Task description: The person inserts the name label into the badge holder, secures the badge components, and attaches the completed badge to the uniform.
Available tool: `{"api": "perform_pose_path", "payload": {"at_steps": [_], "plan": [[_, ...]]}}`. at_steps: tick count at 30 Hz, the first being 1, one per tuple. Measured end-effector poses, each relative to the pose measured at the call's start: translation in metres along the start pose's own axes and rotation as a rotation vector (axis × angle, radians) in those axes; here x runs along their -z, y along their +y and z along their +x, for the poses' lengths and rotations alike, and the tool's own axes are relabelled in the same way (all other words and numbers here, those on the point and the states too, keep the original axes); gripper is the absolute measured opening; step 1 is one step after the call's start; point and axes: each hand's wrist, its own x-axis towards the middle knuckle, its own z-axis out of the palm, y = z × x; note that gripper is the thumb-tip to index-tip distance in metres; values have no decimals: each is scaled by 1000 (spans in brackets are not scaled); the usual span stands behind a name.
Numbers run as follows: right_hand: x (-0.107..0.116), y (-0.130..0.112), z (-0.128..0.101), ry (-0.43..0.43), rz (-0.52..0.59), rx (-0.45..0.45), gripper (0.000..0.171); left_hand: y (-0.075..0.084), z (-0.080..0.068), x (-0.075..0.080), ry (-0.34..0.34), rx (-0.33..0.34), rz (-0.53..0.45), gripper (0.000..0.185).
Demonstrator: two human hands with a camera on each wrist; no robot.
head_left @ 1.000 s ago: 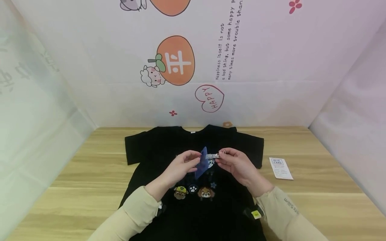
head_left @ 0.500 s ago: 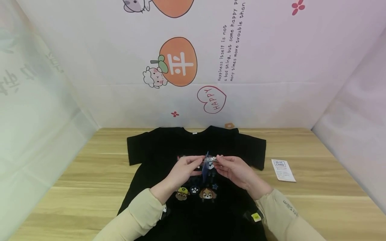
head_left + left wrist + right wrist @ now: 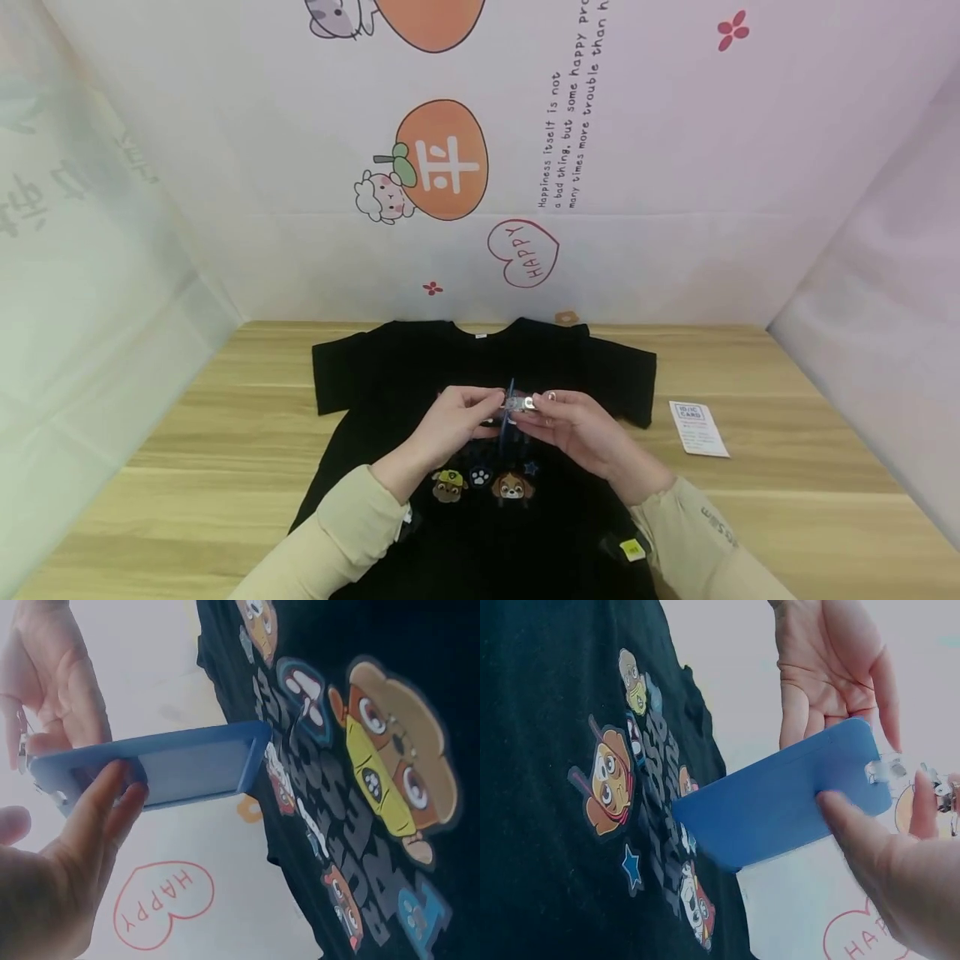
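Note:
A blue card holder with a small metal clip hangs edge-on between my two hands, above a black T-shirt printed with cartoon dogs. My left hand pinches the holder's upper end from the left; its fingers lie against the blue face. My right hand pinches the same end at the clip, thumb pressed on the holder. The shirt lies flat, front up, on a wooden table.
A small white printed card lies on the table right of the shirt's sleeve. Pale printed walls close the table in at the back and both sides. Bare wood shows left and right of the shirt.
The card holder has turned from showing its flat face to standing edge-on. My hands have drawn closer together around its clip end and dropped slightly.

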Motion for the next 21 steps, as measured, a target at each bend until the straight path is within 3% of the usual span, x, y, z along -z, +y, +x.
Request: {"api": "perform_pose_path", "payload": {"at_steps": [7, 13, 21], "plan": [[-4, 2, 2, -60, 32, 38, 24, 3, -2, 3, 60, 10, 31, 37], [-3, 7, 1, -138, 53, 78, 27, 5, -3, 3, 41, 0, 96, 39], [2, 13, 0, -215, 31, 123, 35, 9, -4, 0, 61, -21, 269, 40]]}}
